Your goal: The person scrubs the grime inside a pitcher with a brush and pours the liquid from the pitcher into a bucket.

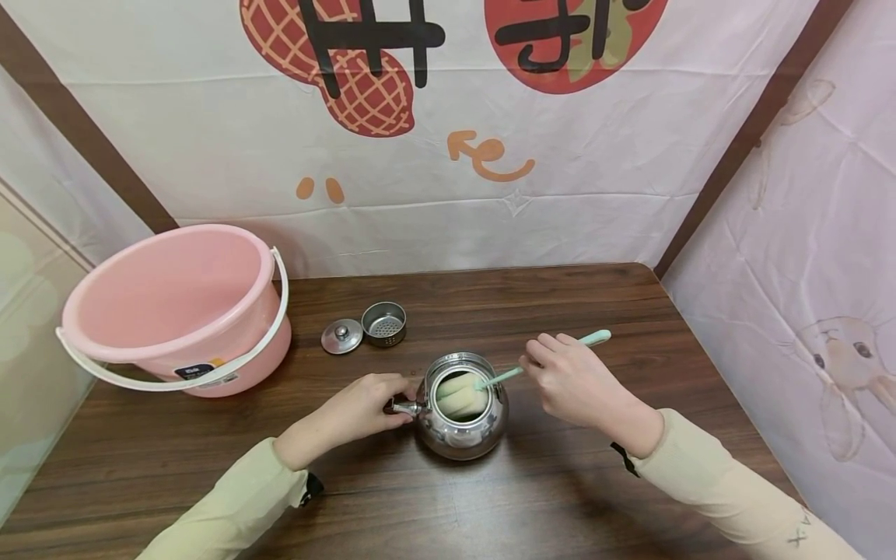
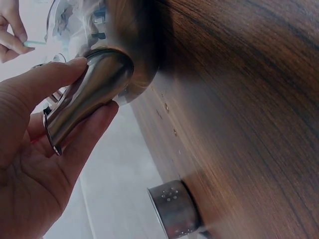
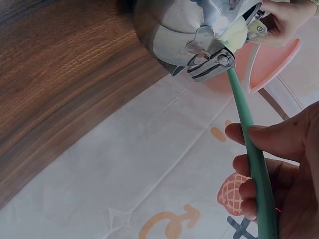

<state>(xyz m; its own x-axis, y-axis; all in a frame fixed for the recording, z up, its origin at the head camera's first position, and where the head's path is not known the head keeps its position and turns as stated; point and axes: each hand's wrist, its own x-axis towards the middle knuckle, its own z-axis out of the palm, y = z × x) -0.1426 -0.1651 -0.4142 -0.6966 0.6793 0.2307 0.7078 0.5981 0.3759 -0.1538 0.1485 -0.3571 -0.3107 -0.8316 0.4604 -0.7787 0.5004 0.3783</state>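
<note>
Left grip (image 1: 367, 406) pinches kettle spout (image 2: 93, 92); right grip (image 1: 577, 381) curled round brush handle (image 3: 257, 167); sponge (image 1: 463, 397) inside kettle (image 1: 462, 441).

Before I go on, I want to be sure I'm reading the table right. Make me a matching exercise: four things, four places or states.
Things
1. Bucket
2. Metal lid
3. Green-handled brush
4. Left hand

Places or states
A. Holding the spout
B. Pink, with a white handle
C. Beside the perforated strainer
D. Its pale head inside the kettle

Right pairs
1-B, 2-C, 3-D, 4-A
</note>
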